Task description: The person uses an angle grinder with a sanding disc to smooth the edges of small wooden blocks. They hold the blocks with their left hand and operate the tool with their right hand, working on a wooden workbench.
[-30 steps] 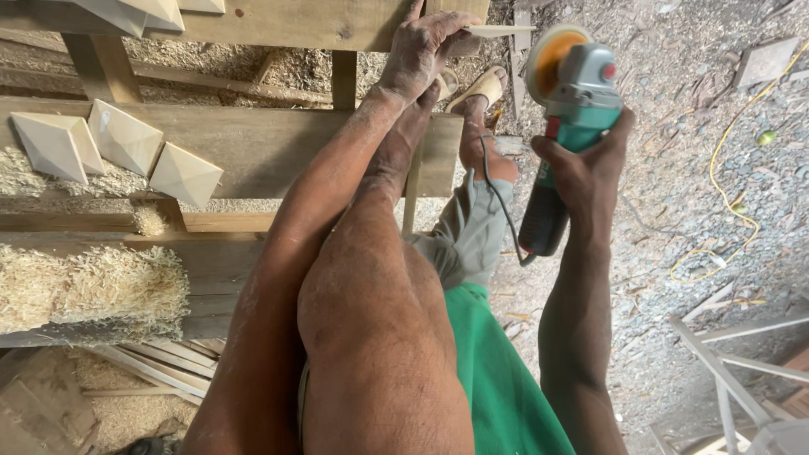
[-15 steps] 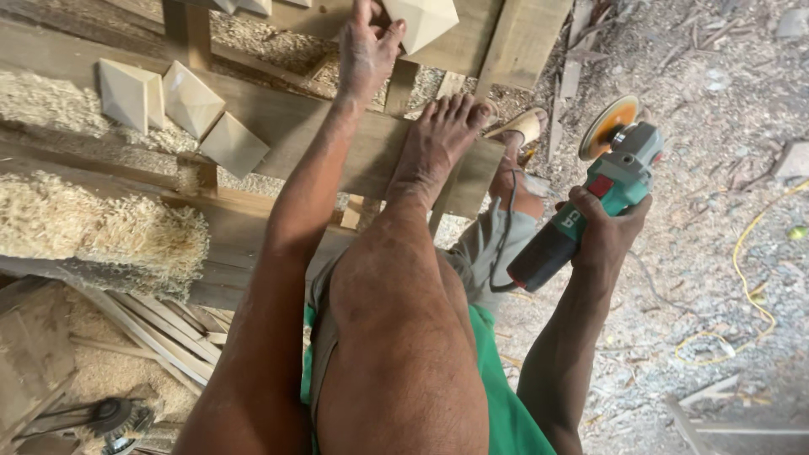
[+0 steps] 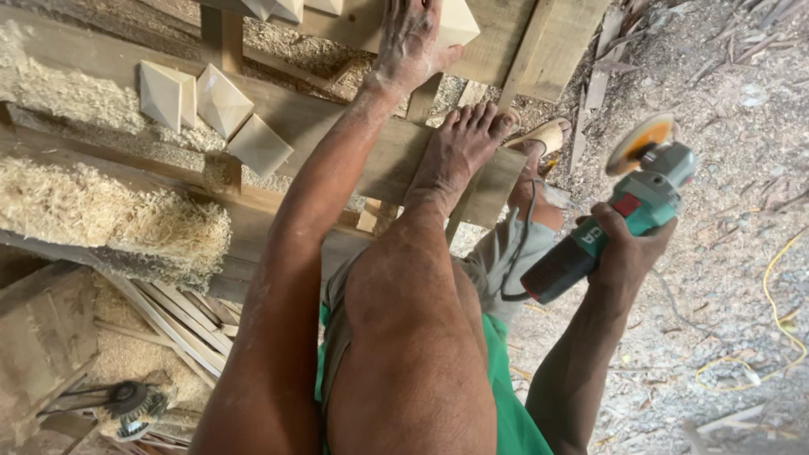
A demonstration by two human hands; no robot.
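A green and grey angle grinder (image 3: 619,221) is gripped by the right hand (image 3: 625,253), whose fingers are wrapped tightly round the dark rear part of the body. The tool is held in the air over the ground, tilted so that its orange sanding disc (image 3: 640,141) points up and away from the person. A black cord (image 3: 516,253) hangs from the tail of the grinder and loops past the grey shorts.

The left hand (image 3: 410,38), dusted with sawdust, is laid flat with spread fingers on a pale pyramid-shaped wooden block (image 3: 457,21) at the top of the view; the block is pressed against a plank rather than clasped, and it lies on the upper board of the wooden workbench (image 3: 337,126). Whether the fingertips curl over its far edge cannot be told.

A bare foot (image 3: 459,147) is planted on the edge of the workbench plank just below that hand, with the knee raised in the middle of the view. The other foot, in a pale sandal (image 3: 543,135), rests on the ground beyond the bench.

3 more pyramid blocks (image 3: 211,109) are grouped on the bench to the left, touching one another. A heap of wood shavings (image 3: 109,219) lies below them. A yellow cable (image 3: 771,312) trails over the littered ground at the right.
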